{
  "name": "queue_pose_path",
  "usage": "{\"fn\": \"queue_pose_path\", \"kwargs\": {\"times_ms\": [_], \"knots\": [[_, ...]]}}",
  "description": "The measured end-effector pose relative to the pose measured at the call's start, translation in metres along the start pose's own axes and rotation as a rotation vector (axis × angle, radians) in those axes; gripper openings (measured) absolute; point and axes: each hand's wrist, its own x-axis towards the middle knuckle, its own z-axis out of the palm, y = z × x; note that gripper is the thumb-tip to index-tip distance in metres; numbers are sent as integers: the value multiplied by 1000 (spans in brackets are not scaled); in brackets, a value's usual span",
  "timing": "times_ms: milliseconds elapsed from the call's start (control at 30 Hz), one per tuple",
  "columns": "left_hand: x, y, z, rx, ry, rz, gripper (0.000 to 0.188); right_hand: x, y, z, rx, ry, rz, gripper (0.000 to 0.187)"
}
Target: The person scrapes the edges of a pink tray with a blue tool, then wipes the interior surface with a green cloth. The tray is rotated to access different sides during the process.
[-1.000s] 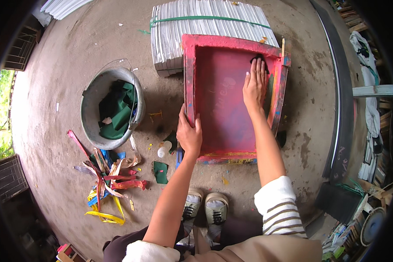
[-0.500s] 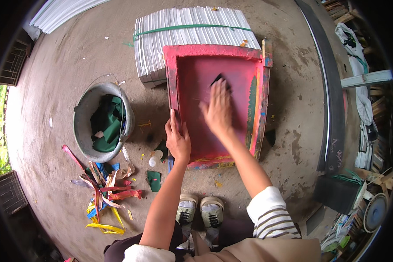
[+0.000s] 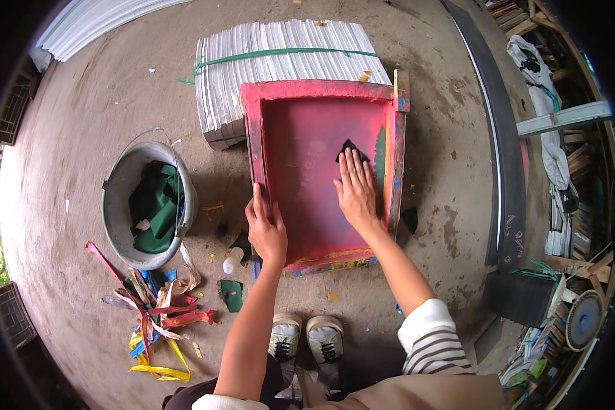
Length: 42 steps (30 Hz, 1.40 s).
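Note:
A screen printing frame [image 3: 321, 89] with thick pink paint on its wooden sides lies in front of me, its pinkish mesh [image 3: 301, 184] facing up. My left hand [image 3: 268, 236] grips the frame's left side, index finger stretched along the wood and thumb on the inner side. On the right half of the mesh, my right hand [image 3: 357, 191] lies flat with fingers extended, pressing a small black cloth [image 3: 349, 145]. Only the cloth's tip and edges show past the fingers.
Behind the frame's far end is a strapped white stack [image 3: 280, 41]. To the left stand a grey bucket [image 3: 109, 212] with dark green cloth and a pile of coloured strips [image 3: 160, 307]. A clear cup [image 3: 232, 261] and a green scrap [image 3: 231, 295] lie nearby. A fan [image 3: 583, 321] is at right.
My right hand has slid with the black cloth to the right and slightly toward me across the mesh. The left hand keeps its hold on the frame's side. The whole view has shifted slightly.

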Motion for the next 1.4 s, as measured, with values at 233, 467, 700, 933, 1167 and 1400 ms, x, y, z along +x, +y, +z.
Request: {"fn": "queue_pose_path", "kwargs": {"times_ms": [233,467,700,933,1167,1400], "knots": [[-3,3,0,-23,-31,-4,58,41,10,-4,28,182,192,57],[-1,5,1,-21,24,31,60,24,12,-13,-110,96,137,54],[1,0,0,-24,15,18,58,-32,-49,4,75,-110,-199,50],[-5,5,4,-10,8,29,61,41,22,-12,-70,162,168,46],[0,-2,3,-2,63,41,68,-58,-29,-4,197,-181,-446,43],[0,-1,3,46,56,16,71,25,2,-12,-69,117,121,56]]}}
